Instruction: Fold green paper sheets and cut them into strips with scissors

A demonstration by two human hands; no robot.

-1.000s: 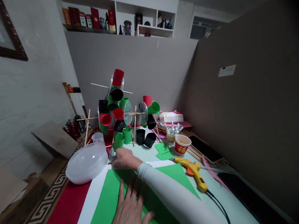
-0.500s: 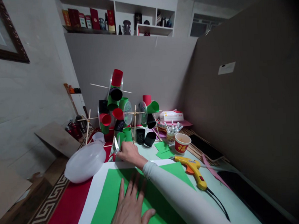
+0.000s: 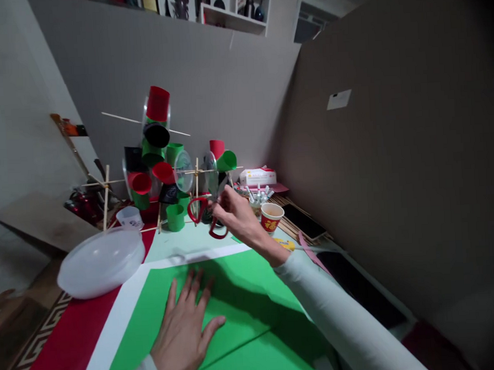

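Observation:
My left hand [image 3: 184, 329] lies flat, fingers spread, on green paper [image 3: 245, 301] that rests over a larger white sheet [image 3: 109, 336]. A straight edge crosses the green near its lower middle. Above the paper's far edge, my right hand [image 3: 238, 216] grips red-handled scissors [image 3: 197, 209] by the blade end, with the handle loops pointing left. Part of the blades shows above my fingers. Behind the scissors stand wooden-stick frames [image 3: 197, 182] with clear discs and red, green and black paper cups. A green cup [image 3: 175, 218] stands on the table left of the scissors.
A translucent balloon-like white object [image 3: 102, 262] lies at left beside a small plastic cup [image 3: 129, 217]. At right are a red-and-white paper cup [image 3: 271, 217], markers [image 3: 261, 195], a black phone [image 3: 303, 222], pink strips and a partly hidden yellow glue gun [image 3: 285, 243].
My right hand has lifted the scissors off the table and brought them up and to the right. My left hand stays flat on the green paper. The view has turned right and down.

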